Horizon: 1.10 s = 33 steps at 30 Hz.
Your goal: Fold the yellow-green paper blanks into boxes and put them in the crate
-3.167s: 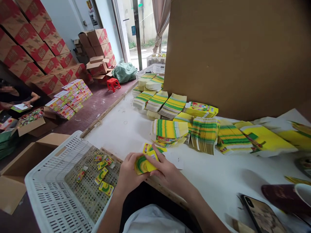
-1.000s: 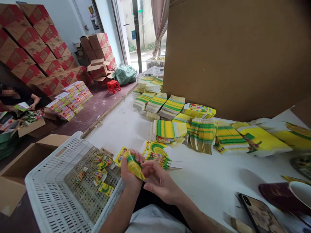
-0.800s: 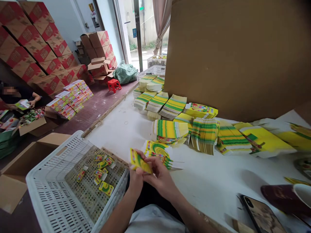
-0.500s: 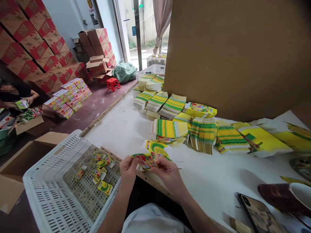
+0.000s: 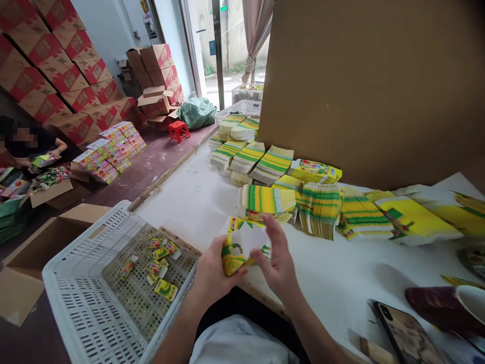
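Observation:
My left hand (image 5: 211,273) is closed around a small yellow and green printed carton blank (image 5: 235,250), held over the near edge of the white table (image 5: 333,283). My right hand (image 5: 278,255) has its fingers stretched upward and presses against the blank's white inner face, thumb at its lower edge. A small pile of the same flat blanks (image 5: 246,225) lies on the table just behind my hands. To the left, a white slotted plastic crate (image 5: 76,303) holds several small folded yellow boxes (image 5: 161,263).
Stacks of yellow-green blanks (image 5: 288,192) cover the back of the table under a big brown cardboard sheet (image 5: 371,86). A phone (image 5: 407,336) and a dark cup (image 5: 443,303) lie at right. Red cartons (image 5: 56,76) line the left wall; a person (image 5: 34,146) sits there.
My hands turned the blank over from its printed side to its white inner face. My right hand's fingers opened up and rose against it. The view shifted slightly.

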Tool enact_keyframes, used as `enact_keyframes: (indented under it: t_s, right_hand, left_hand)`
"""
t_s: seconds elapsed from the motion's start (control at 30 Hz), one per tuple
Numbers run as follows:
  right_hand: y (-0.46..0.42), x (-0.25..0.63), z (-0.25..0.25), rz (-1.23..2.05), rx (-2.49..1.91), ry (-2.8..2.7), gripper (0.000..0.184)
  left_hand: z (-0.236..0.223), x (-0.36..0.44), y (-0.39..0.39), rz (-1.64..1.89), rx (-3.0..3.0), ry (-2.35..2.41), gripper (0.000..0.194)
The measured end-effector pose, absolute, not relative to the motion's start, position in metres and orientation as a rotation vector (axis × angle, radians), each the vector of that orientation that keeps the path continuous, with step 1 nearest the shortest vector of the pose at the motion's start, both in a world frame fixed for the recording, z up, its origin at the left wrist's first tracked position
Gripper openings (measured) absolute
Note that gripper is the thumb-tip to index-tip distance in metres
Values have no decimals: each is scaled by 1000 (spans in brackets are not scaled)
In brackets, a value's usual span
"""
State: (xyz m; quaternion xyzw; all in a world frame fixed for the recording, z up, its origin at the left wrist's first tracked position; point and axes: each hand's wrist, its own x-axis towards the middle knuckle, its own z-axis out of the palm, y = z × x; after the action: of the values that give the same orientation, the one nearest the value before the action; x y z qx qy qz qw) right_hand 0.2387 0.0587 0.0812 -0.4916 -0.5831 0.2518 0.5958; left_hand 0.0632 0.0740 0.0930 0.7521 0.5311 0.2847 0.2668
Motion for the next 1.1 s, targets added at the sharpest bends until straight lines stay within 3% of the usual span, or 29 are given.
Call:
enact_keyframes:
  t_s: [0.13, 0.2, 0.3, 0.4, 0.57, 0.7, 0.77, 0.93, 1.1]
  right_hand:
    - [57, 232, 87, 1259, -979, -1357, 53]
    - [60, 229, 86, 1394, -981, -1239, 55]
    - [66, 227, 79, 1484, -1013, -1079, 66]
    - [69, 226, 70, 1466, -1026, -1119, 72]
    - [64, 228, 67, 1216, -983, -1523, 78]
    - [65, 233, 62, 1002, -1002, -1820, 51]
    - [67, 236, 56, 907, -1053, -1767, 51]
    - [69, 247, 53, 838, -1137, -1797, 55]
    - [67, 262, 75, 978, -1149, -2003, 36]
  left_hand:
    - [79, 72, 67, 789, 2125, 1212, 78]
    - [75, 75, 65, 854, 2169, 1159, 82]
    - [74, 75, 66, 986, 2215, 1113, 71]
    - [77, 74, 69, 1014, 2209, 1095, 55]
    - [71, 74, 75, 804, 2115, 1116, 53]
    - [57, 78, 77, 909, 2024, 1161, 74]
    - [57, 77, 78, 924, 1988, 1273, 81]
    - [75, 62, 78, 805, 2068, 1409, 52]
    - [85, 53, 78, 749, 2044, 1377, 49]
